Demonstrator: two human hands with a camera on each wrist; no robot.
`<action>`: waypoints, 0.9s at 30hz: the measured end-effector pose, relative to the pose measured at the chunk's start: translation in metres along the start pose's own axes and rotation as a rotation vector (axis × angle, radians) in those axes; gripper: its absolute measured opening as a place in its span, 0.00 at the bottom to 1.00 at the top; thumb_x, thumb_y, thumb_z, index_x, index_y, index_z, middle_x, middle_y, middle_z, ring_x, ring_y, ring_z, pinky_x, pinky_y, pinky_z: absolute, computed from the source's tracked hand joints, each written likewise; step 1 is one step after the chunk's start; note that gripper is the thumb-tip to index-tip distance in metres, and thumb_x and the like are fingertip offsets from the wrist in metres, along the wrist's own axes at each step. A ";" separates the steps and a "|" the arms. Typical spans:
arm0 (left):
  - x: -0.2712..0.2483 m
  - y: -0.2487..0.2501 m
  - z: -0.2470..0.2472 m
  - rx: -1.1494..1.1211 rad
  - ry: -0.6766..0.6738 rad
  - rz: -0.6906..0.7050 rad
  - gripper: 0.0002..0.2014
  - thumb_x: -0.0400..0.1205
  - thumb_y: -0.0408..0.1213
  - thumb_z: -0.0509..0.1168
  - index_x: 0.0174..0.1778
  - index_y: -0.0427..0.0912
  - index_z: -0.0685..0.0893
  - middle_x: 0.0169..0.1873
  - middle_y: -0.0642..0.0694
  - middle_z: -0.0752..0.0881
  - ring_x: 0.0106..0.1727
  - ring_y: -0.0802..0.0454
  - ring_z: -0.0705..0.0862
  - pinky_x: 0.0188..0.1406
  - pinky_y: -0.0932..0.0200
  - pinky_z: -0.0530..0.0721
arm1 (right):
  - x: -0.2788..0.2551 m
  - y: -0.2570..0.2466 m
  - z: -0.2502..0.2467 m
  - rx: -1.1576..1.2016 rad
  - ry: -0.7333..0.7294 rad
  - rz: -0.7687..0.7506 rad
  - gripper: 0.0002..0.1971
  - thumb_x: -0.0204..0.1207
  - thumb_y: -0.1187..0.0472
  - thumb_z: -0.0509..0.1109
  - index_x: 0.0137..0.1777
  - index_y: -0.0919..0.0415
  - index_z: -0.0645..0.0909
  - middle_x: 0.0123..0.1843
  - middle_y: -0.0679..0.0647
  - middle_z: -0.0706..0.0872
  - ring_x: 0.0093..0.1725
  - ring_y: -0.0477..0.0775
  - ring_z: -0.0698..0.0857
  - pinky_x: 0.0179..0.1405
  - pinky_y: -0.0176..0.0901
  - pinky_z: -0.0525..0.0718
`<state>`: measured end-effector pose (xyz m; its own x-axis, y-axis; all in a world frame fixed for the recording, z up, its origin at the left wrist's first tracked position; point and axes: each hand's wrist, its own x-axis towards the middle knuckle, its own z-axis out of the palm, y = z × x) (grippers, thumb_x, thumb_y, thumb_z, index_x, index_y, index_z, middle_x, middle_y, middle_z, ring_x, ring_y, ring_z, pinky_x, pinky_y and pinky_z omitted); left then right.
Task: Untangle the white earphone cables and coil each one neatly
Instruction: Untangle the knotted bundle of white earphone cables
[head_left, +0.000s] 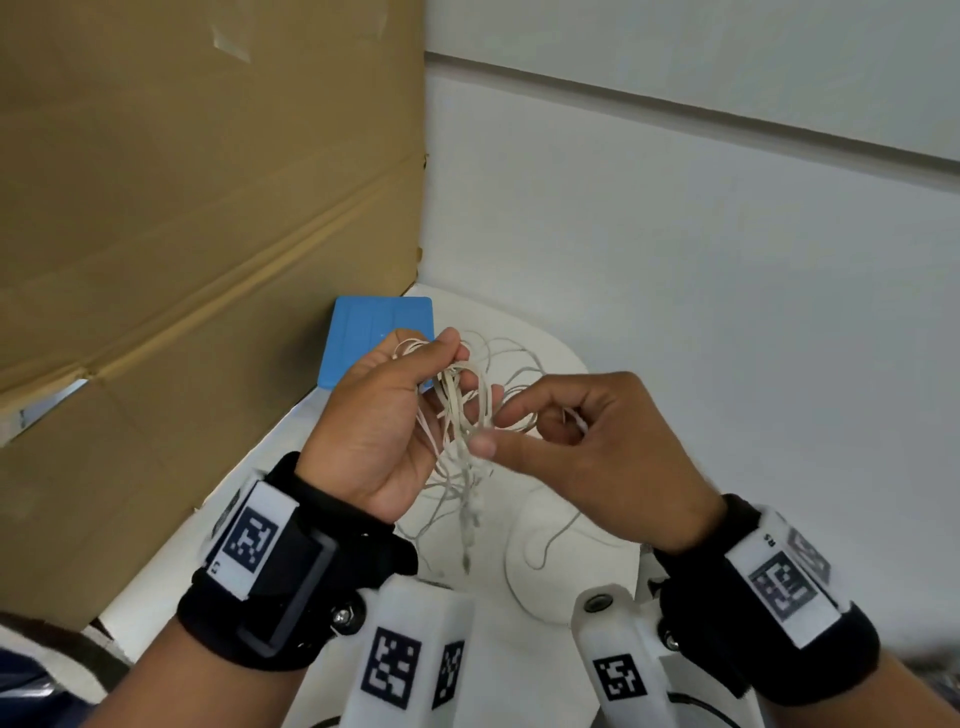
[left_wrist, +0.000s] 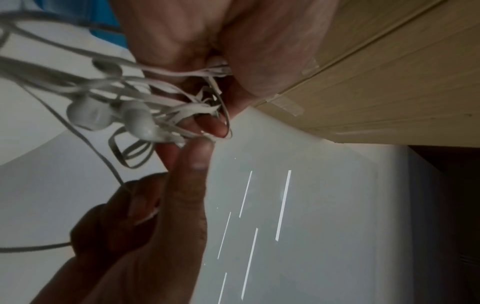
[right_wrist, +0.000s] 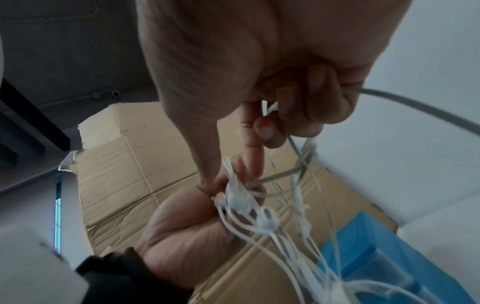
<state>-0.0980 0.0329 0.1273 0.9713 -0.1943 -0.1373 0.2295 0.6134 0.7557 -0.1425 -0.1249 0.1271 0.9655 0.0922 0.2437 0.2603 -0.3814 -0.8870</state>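
A tangle of white earphone cables (head_left: 460, 415) hangs in the air between both hands above the white table (head_left: 519, 649). My left hand (head_left: 384, 415) grips the upper part of the bundle, thumb and fingers curled round several loops. My right hand (head_left: 561, 431) pinches a strand at the bundle's right side, and its curled lower fingers hold another cable. Two white earbuds (left_wrist: 111, 117) dangle beside the left fingers. The earbuds (right_wrist: 249, 207) also show in the right wrist view, against the left palm. Loose strands (head_left: 545, 545) trail down onto the table.
A blue flat box (head_left: 363, 338) lies on the table behind the hands. A large brown cardboard sheet (head_left: 182, 234) stands at the left. A white wall (head_left: 727, 260) closes the right side. White marker-tagged wrist mounts (head_left: 410, 649) sit near the table's front.
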 end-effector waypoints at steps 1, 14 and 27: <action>-0.001 0.000 0.001 -0.004 -0.007 0.007 0.12 0.83 0.32 0.64 0.34 0.41 0.72 0.30 0.46 0.81 0.32 0.50 0.80 0.30 0.57 0.87 | -0.001 0.001 0.003 -0.009 -0.012 0.014 0.11 0.63 0.51 0.84 0.36 0.57 0.89 0.21 0.48 0.62 0.24 0.47 0.59 0.25 0.38 0.61; 0.005 0.008 -0.009 0.097 0.011 0.015 0.13 0.82 0.32 0.66 0.32 0.42 0.71 0.29 0.48 0.83 0.25 0.54 0.81 0.26 0.60 0.86 | 0.004 0.000 -0.009 0.142 -0.092 0.084 0.05 0.75 0.65 0.75 0.40 0.67 0.89 0.30 0.56 0.86 0.26 0.45 0.76 0.32 0.27 0.72; -0.002 0.008 -0.008 0.240 -0.167 0.047 0.13 0.66 0.28 0.72 0.32 0.42 0.72 0.38 0.40 0.88 0.32 0.48 0.87 0.30 0.62 0.86 | 0.001 0.000 -0.022 0.264 0.003 0.135 0.05 0.77 0.69 0.73 0.47 0.66 0.90 0.26 0.45 0.82 0.21 0.39 0.72 0.22 0.23 0.68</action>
<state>-0.0974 0.0444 0.1287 0.9521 -0.3057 -0.0060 0.1436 0.4298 0.8914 -0.1419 -0.1452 0.1355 0.9917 0.0535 0.1170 0.1233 -0.1373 -0.9828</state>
